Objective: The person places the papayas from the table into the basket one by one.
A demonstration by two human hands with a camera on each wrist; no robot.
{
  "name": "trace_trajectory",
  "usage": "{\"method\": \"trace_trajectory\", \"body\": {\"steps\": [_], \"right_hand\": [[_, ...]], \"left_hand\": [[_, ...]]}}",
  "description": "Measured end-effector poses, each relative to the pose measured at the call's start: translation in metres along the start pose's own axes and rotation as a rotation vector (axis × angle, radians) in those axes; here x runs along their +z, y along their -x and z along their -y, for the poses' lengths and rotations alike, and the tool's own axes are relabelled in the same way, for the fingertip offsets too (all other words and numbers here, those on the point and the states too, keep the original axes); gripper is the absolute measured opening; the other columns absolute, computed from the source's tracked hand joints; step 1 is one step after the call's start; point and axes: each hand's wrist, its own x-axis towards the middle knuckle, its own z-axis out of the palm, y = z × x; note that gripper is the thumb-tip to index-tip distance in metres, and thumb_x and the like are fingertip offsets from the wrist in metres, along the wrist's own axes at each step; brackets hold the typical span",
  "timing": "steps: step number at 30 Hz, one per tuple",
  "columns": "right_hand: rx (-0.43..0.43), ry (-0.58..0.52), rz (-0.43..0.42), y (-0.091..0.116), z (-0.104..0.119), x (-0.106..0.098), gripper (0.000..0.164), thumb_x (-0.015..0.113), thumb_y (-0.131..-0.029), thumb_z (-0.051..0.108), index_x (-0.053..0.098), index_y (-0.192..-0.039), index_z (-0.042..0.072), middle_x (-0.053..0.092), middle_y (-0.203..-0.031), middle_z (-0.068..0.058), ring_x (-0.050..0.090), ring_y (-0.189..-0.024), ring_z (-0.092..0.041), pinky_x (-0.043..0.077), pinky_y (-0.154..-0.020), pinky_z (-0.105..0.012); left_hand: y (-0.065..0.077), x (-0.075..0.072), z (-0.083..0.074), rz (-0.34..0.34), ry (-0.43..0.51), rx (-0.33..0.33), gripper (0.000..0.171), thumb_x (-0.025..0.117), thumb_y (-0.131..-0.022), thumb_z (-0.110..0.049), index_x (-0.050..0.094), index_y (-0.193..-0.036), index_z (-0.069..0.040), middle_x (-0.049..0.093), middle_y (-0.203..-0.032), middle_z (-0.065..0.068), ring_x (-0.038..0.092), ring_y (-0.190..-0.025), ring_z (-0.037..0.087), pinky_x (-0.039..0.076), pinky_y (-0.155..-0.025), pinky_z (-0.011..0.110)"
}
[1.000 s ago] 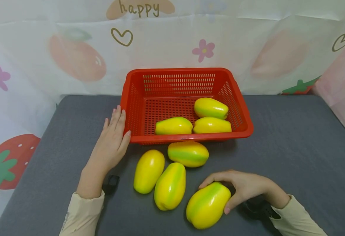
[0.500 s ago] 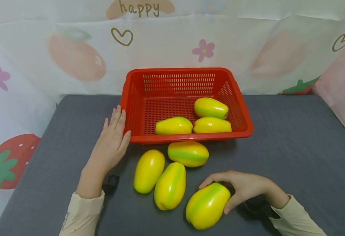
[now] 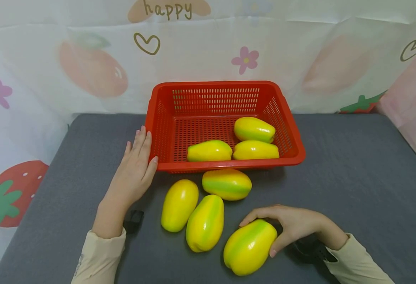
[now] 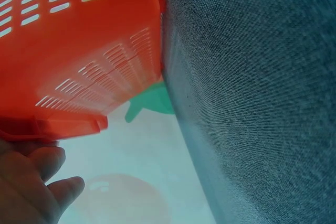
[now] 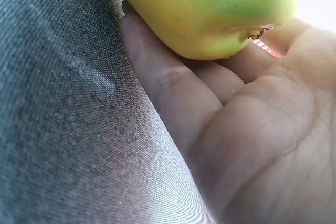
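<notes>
My left hand (image 3: 131, 169) lies with straight fingers along the left side of a red plastic basket (image 3: 225, 165). In the left wrist view, its fingers (image 4: 50, 163) are just below the basket's rim. At the front right, my right hand (image 3: 293, 225) curls its thumb and fingers around a yellow-green papaya (image 3: 248, 248) on the grey cloth. The right wrist view shows the stem end of this papaya (image 5: 210, 14) against the fingers, low by the cloth. Three papayas lie in the basket, one of them (image 3: 254, 130) behind the other two.
Between my hands, three more papayas lie on the cloth: one (image 3: 227, 184) right before the basket's front wall, one (image 3: 180, 206) at left, one (image 3: 205, 223) nearer me. Behind the basket hangs a printed curtain (image 3: 193, 51). The grey cloth (image 3: 364, 173) extends to the right.
The papaya at my right hand has shifted very slightly left. Both hands, the basket and the other papayas stay where they were.
</notes>
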Motion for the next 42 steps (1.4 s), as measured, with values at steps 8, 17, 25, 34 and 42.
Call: {"method": "trace_trajectory", "body": {"steps": [8, 17, 25, 34, 42], "right_hand": [[-0.027, 0.012, 0.005, -0.0009, 0.0001, 0.0, 0.063, 0.077, -0.078, 0.013, 0.048, -0.135, 0.012, 0.054, -0.131, -0.002, 0.053, -0.112, -0.018, 0.043, -0.096, -0.032], [-0.018, 0.007, 0.002, -0.0006, 0.0007, 0.0002, 0.063, 0.077, -0.078, 0.013, 0.048, -0.134, 0.012, 0.055, -0.131, -0.001, 0.053, -0.112, -0.018, 0.043, -0.096, -0.031], [-0.018, -0.006, 0.01, 0.0004, -0.0021, -0.0002, 0.063, 0.076, -0.079, 0.011, 0.048, -0.134, 0.011, 0.054, -0.131, -0.002, 0.053, -0.111, -0.018, 0.042, -0.096, -0.032], [-0.035, 0.006, 0.018, -0.0006, -0.0041, -0.0001, 0.064, 0.077, -0.078, 0.011, 0.046, -0.135, 0.011, 0.054, -0.132, -0.003, 0.053, -0.112, -0.018, 0.042, -0.096, -0.032], [-0.042, 0.05, 0.013, 0.0, -0.0042, -0.0002, 0.065, 0.077, -0.078, 0.014, 0.047, -0.135, 0.012, 0.054, -0.132, -0.001, 0.053, -0.111, -0.016, 0.043, -0.095, -0.031]], "left_hand": [[-0.0002, 0.0005, 0.0009, 0.001, 0.002, 0.005, 0.061, 0.038, -0.099, -0.022, 0.014, -0.148, 0.007, 0.006, -0.156, 0.019, 0.004, -0.143, 0.031, 0.007, -0.113, 0.053], [-0.0003, 0.0004, 0.0014, -0.007, 0.005, 0.009, 0.061, 0.038, -0.099, -0.021, 0.016, -0.147, 0.007, 0.007, -0.156, 0.02, 0.005, -0.143, 0.031, 0.008, -0.113, 0.053], [-0.0004, 0.0003, 0.0012, -0.003, 0.007, 0.006, 0.061, 0.038, -0.099, -0.022, 0.015, -0.147, 0.007, 0.006, -0.156, 0.02, 0.005, -0.143, 0.031, 0.007, -0.113, 0.053], [-0.0002, 0.0002, 0.0008, 0.003, 0.007, -0.001, 0.061, 0.038, -0.099, -0.022, 0.014, -0.147, 0.007, 0.006, -0.156, 0.019, 0.005, -0.143, 0.031, 0.007, -0.113, 0.052], [-0.0003, 0.0009, 0.0009, 0.001, 0.009, -0.001, 0.061, 0.038, -0.099, -0.022, 0.015, -0.147, 0.007, 0.006, -0.156, 0.02, 0.005, -0.143, 0.031, 0.006, -0.113, 0.051]]}}
